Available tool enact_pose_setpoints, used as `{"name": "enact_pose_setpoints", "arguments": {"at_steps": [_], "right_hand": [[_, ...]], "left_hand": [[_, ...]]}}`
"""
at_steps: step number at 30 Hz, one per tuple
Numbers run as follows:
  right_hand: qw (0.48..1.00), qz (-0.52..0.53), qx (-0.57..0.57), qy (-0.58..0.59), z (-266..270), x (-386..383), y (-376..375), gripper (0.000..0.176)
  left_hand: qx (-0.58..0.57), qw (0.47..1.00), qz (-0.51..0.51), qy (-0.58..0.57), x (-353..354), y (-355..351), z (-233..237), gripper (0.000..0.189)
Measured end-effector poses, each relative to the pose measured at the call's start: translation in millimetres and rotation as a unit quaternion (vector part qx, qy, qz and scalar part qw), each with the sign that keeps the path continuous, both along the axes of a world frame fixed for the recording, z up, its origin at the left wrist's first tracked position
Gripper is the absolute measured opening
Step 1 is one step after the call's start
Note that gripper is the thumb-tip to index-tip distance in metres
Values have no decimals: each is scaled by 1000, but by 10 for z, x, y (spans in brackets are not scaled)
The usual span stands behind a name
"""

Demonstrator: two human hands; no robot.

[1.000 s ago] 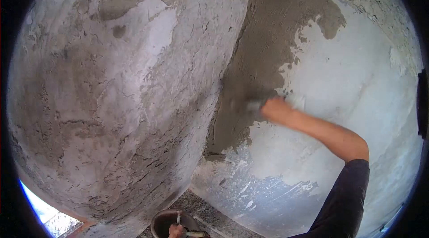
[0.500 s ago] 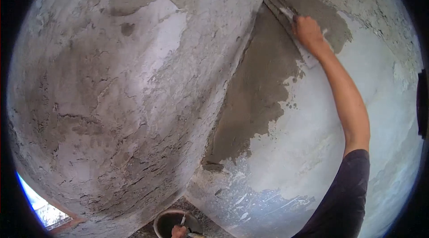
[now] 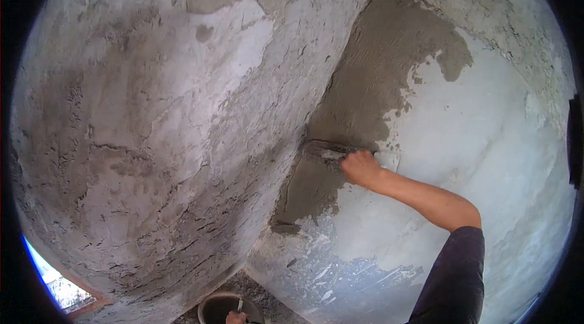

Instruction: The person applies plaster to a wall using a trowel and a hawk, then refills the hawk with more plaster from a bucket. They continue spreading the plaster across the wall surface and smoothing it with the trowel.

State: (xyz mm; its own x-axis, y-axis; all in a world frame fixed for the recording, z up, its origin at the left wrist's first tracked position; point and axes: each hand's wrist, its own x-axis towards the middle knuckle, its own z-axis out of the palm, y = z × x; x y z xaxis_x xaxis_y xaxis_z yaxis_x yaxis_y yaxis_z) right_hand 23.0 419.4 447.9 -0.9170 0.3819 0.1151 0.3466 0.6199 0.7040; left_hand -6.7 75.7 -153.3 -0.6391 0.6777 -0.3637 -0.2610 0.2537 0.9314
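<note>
My right hand point(image 3: 363, 169) is closed around the handle of a plastering trowel point(image 3: 387, 159). The trowel's long blade lies across the wet grey mortar point(image 3: 380, 50) on the right wall, its left end close to the inner corner. Mortar has gathered in a ridge along the blade. At the bottom edge, partly cut off, my left hand point(image 3: 235, 318) is closed on a tool with a pale upright stub point(image 3: 240, 305); the rest of this tool is out of sight. Behind that hand stands a round bucket point(image 3: 204, 308).
A rough grey wall point(image 3: 140, 141) fills the left side and meets the right wall in a slanting corner. Pale, smoother wall surface point(image 3: 474, 129) surrounds the wet patch. A bright opening point(image 3: 58, 281) shows at lower left.
My right hand and the trowel have swept down along the corner from the top of the wet patch to its lower part. Mortar now covers the upper area more evenly.
</note>
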Motion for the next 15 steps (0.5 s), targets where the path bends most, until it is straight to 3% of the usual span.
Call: {"name": "enact_pose_setpoints", "arguments": {"at_steps": [2,4,5,8,9,11,12,14,15], "right_hand": [[994,52,40,-86,294,-17,153,11],[981,51,150,-112,901,-47,377,9],[985,47,140,-92,1300,-12,331,9],[967,41,248,43,2408,139,413,9],[955,21,255,149,2755,208,450,10],[920,52,285,263,3231,368,255,17],[907,87,279,304,3388,423,226,21],[904,148,245,318,3369,446,143,20],[897,207,211,328,3324,457,102,19]], "left_hand": [[43,996,45,-59,17,-127,385,29],[7,999,39,-19,-12,-111,2,29],[-27,999,33,19,-30,-124,-145,29],[23,999,9,26,-83,-244,-21,30],[21,999,10,28,-50,-279,259,30],[49,993,75,-79,2,-375,857,36],[49,993,78,-75,-99,-331,589,36],[-42,998,-49,28,-212,-251,-268,50],[-42,997,-53,26,-153,-270,-297,50]]}}
